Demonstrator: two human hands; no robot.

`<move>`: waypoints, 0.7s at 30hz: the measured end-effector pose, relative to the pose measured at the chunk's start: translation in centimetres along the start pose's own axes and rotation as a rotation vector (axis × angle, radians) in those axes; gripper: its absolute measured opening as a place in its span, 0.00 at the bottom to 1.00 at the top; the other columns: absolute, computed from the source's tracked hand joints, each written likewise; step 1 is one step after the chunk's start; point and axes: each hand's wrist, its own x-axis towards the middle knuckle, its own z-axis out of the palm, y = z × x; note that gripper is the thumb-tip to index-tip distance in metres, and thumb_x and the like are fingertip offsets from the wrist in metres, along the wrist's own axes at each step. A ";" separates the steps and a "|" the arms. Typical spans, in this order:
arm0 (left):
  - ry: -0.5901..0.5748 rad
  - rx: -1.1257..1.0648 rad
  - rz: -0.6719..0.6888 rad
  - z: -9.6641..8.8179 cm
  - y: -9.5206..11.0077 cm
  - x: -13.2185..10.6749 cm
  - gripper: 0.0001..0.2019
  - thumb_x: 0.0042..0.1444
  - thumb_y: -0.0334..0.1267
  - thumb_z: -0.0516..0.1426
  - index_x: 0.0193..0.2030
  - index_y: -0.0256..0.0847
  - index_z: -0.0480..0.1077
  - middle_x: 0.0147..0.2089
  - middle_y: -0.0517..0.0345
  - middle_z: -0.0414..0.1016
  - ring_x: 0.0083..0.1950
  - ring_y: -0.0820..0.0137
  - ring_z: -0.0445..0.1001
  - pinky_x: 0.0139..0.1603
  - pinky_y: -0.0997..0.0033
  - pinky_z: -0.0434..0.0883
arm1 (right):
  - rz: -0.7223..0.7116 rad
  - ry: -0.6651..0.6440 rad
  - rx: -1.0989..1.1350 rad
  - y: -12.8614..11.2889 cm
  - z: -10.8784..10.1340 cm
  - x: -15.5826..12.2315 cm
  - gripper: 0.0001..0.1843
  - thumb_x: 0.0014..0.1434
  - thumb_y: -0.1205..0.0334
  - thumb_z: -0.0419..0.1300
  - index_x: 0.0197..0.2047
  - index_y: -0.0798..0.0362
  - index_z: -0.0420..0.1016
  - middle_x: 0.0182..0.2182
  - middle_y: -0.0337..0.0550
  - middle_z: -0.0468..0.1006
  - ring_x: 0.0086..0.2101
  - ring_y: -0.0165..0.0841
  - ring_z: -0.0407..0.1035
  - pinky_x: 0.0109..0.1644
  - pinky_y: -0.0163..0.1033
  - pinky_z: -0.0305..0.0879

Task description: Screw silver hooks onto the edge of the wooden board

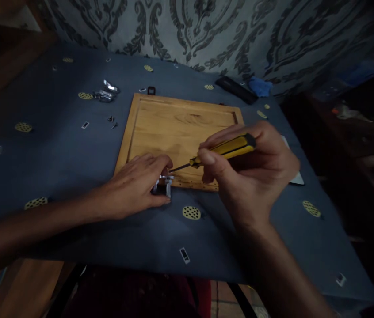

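A yellow and black screwdriver (230,148) is gripped in my right hand (256,163), its shaft slanting down to the left. The tip reaches the near edge of a wooden panel (180,128) with a raised border, beside a silver metal bracket (168,185). My left hand (140,183) rests on the panel's near left corner, fingers and thumb closed around the bracket. Several small holes run along the panel's near edge. Whether a screw sits under the tip is too small to tell.
Several screws (112,121) and shiny metal hardware (107,92) lie left of the panel. Behind it are a small dark metal piece (151,90), a black elongated case (236,89) and a blue cloth (260,86). A white item (298,178) shows partly behind my right hand.
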 end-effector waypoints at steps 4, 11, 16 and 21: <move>-0.005 -0.003 -0.005 0.0 0.0 -0.1 0.20 0.55 0.40 0.65 0.52 0.44 0.64 0.50 0.54 0.74 0.52 0.58 0.72 0.51 0.57 0.70 | 0.029 0.054 -0.030 -0.2 0.1 0.0 0.16 0.55 0.54 0.74 0.29 0.45 0.70 0.26 0.34 0.74 0.21 0.29 0.64 0.21 0.40 0.60; -0.021 -0.009 -0.023 -0.1 0.2 0.0 0.20 0.55 0.40 0.65 0.52 0.44 0.64 0.49 0.54 0.73 0.52 0.58 0.73 0.51 0.55 0.70 | 0.006 -0.015 -0.032 -0.2 0.1 0.1 0.17 0.55 0.59 0.75 0.27 0.47 0.69 0.25 0.34 0.72 0.21 0.28 0.64 0.22 0.39 0.61; -0.002 0.000 -0.006 -0.1 0.2 0.1 0.20 0.55 0.41 0.65 0.51 0.45 0.64 0.50 0.55 0.74 0.52 0.57 0.72 0.51 0.56 0.70 | 0.008 -0.032 -0.027 -0.1 0.2 -0.1 0.16 0.56 0.61 0.74 0.27 0.47 0.70 0.26 0.34 0.73 0.22 0.29 0.66 0.24 0.40 0.64; -0.002 0.017 -0.009 0.0 0.2 0.2 0.20 0.54 0.41 0.66 0.51 0.45 0.65 0.48 0.54 0.74 0.50 0.57 0.73 0.49 0.57 0.70 | 0.040 -0.032 -0.045 0.2 0.3 -0.3 0.18 0.54 0.51 0.75 0.28 0.45 0.70 0.25 0.35 0.73 0.22 0.31 0.65 0.21 0.40 0.64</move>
